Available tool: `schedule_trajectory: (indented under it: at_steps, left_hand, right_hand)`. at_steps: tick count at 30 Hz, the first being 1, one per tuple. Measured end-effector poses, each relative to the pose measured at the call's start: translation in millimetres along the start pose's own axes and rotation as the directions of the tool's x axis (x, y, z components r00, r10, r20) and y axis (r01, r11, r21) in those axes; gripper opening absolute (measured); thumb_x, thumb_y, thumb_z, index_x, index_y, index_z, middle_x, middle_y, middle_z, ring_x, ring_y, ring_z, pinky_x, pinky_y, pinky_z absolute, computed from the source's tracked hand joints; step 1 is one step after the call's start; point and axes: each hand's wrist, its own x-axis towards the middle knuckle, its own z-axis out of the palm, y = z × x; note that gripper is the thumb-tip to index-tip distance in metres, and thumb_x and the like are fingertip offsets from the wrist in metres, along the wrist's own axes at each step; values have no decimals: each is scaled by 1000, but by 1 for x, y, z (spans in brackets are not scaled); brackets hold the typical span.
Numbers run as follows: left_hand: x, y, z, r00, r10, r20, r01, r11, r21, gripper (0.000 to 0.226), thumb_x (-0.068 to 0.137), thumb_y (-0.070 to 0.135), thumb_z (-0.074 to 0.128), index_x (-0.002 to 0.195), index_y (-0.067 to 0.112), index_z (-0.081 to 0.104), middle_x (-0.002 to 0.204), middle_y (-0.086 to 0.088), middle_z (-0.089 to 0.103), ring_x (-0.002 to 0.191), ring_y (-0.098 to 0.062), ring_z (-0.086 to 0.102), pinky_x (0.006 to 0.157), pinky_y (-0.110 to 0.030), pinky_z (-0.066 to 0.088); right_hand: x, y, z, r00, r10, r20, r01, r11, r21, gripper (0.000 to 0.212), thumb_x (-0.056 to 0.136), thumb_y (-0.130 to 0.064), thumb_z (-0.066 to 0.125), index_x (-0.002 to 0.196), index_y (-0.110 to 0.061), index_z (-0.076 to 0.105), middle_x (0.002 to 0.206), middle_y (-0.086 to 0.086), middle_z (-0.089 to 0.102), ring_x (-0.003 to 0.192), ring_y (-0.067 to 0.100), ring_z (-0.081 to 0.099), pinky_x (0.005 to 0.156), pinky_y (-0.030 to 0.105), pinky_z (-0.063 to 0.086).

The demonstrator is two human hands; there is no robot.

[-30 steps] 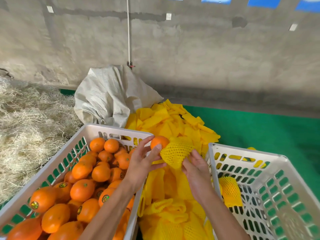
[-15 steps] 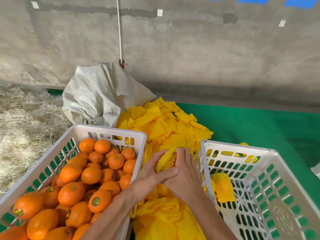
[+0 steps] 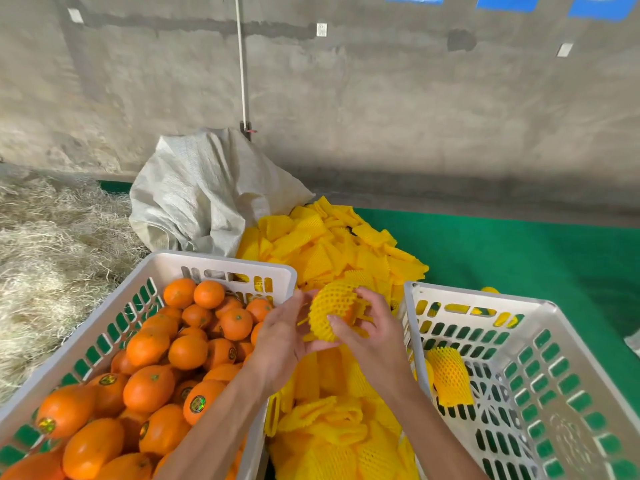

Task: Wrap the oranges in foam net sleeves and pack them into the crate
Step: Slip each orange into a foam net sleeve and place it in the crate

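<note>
A straw pile (image 3: 52,258) borders the crate of oranges (image 3: 221,271). Behind it slumps a white sack (image 3: 204,195). Between the crates, over loose sleeves (image 3: 339,244), the left hand (image 3: 280,337) and right hand (image 3: 374,330) fingers grip a netted orange (image 3: 334,306). One wrapped orange (image 3: 450,379) lies in the right crate (image 3: 519,303).

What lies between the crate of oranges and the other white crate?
In the head view, loose yellow foam net sleeves fill the gap, with both hands holding a netted orange above them.
</note>
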Motion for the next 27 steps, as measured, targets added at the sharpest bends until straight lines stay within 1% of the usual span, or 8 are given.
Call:
schedule_trajectory:
  at_steps: [2,5,8,11,15,19,22,27]
  left_hand:
    - [-5,-2,4,998,-16,52,14,999,51,55,104,52,50,131,7,66,127,-19,70,118,-34,68,83,-48,63]
    - [-8,-10,5,992,19,125,-46,975,219,43,91,39,77,125,14,72,123,-16,71,114,-27,69,94,-51,59]
    - [-7,-15,5,991,-16,135,-9,983,184,39,99,34,69,128,9,69,129,-23,67,120,-34,65,106,-56,52]
    - [-4,-18,7,998,-43,51,38,995,96,44,102,38,54,127,5,69,128,-23,69,119,-36,66,101,-53,55]
    - [-1,-16,3,999,-24,32,22,996,85,44,101,39,57,130,8,68,131,-22,68,117,-35,67,95,-51,57]
    - [1,-8,0,998,14,56,-11,999,-43,45,104,39,55,130,5,68,133,-24,66,124,-39,64,97,-50,58]
    - [-1,-8,1,995,55,83,-51,998,-46,47,102,38,54,123,0,72,133,-24,66,125,-35,64,95,-44,59]
    - [-1,-18,0,976,29,215,-58,990,129,46,93,10,73,133,-7,60,136,-27,63,132,-43,56,117,-58,38]
  right_hand:
    - [-1,-1,2,999,-52,7,53,981,-189,66,74,-71,73,130,-46,50,129,-28,48,124,-2,51,91,18,51]
    - [-3,1,0,1000,-16,18,21,947,-321,66,70,-69,70,125,-53,37,124,-36,38,118,-9,45,83,16,47]
    - [-2,4,1,999,-19,32,32,890,-456,72,67,-66,69,127,-51,33,120,-27,34,112,-1,45,77,19,45]
    - [-1,5,3,999,-33,37,48,852,-521,82,66,-73,70,133,-46,32,126,-18,31,115,3,40,78,20,47]
    - [-1,5,1,999,30,39,-15,944,-328,89,61,-75,79,134,-50,34,131,-25,36,121,-4,43,83,13,45]
    - [3,4,4,990,129,64,-137,977,162,86,61,-58,92,134,-42,49,130,-23,57,120,3,60,85,26,58]
    - [6,1,5,987,159,2,-156,963,221,69,64,-66,86,123,-43,60,123,-19,67,112,4,66,82,25,58]
    - [10,9,-9,951,306,-47,-283,922,263,57,82,-62,73,130,-36,61,122,-11,71,110,8,69,90,37,60]
